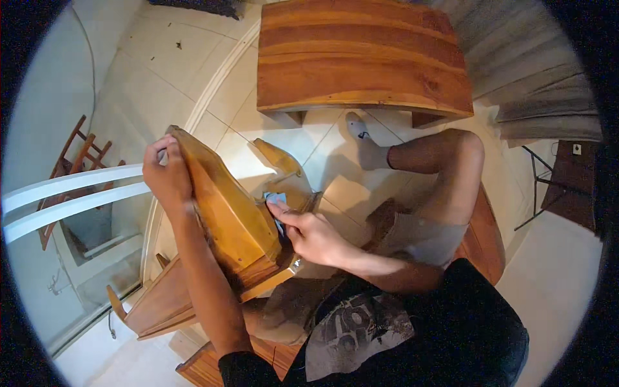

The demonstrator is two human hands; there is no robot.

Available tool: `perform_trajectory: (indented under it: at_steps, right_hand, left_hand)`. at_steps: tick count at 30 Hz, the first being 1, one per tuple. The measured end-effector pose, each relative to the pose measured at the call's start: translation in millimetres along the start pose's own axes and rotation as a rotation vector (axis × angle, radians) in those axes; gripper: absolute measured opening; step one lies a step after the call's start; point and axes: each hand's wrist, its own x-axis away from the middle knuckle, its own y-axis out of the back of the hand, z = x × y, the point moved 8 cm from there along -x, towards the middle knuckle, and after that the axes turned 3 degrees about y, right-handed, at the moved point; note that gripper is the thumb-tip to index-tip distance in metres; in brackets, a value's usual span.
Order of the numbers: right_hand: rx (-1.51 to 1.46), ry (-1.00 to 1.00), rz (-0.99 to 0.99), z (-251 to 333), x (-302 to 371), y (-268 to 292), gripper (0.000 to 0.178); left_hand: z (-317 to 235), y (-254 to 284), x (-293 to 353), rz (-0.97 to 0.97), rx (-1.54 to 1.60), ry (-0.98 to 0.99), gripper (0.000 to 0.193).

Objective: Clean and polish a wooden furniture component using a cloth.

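Note:
A varnished yellow-brown wooden furniture piece [225, 203] with angled panels and a shaped leg leans tilted in front of me. My left hand [167, 171] is closed over its far upper corner, fingers curled round the edge. On the piece's right side, my right hand [316, 237] presses a small crumpled light-blue cloth or paper [276, 197] against the wood near the inner edge. Its index finger points forward along the blue piece, and the other fingers are folded. Part of the blue piece is hidden under that hand.
A low wooden table [361, 58] stands ahead on the tiled floor [225, 97]. My bent leg [445, 171] is to the right. Another wooden piece [164, 300] lies at lower left. Beyond a glass panel [48, 161] is a wooden rack [80, 161]. Grey curtains [529, 71] hang at far right.

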Motion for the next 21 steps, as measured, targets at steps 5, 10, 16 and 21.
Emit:
perform_trajectory:
  at_steps: [5,10,16,21]
  right_hand:
    - [0.239,-0.269,0.052,-138.6,-54.3,-25.4,0.043]
    - [0.037,-0.519,0.126,-294.3,-91.1,-52.5,0.031]
    - [-0.064,-0.321,0.34,-417.9,-122.7,-80.4,0.022]
    - [-0.346,-0.232,0.296,-468.4,-133.9,-86.5,0.022]
  left_hand:
    - [-1.4,1.7,0.8,0.008,-0.061,0.011,0.016]
    - [-5.3,1.2,1.3,0.019,-0.062,0.016,0.017]
    - [-9.0,1.8,3.1,0.004,-0.075,0.078,0.018]
    - [-14.2,0.0,5.6,-0.005,-0.075,0.13,0.019]
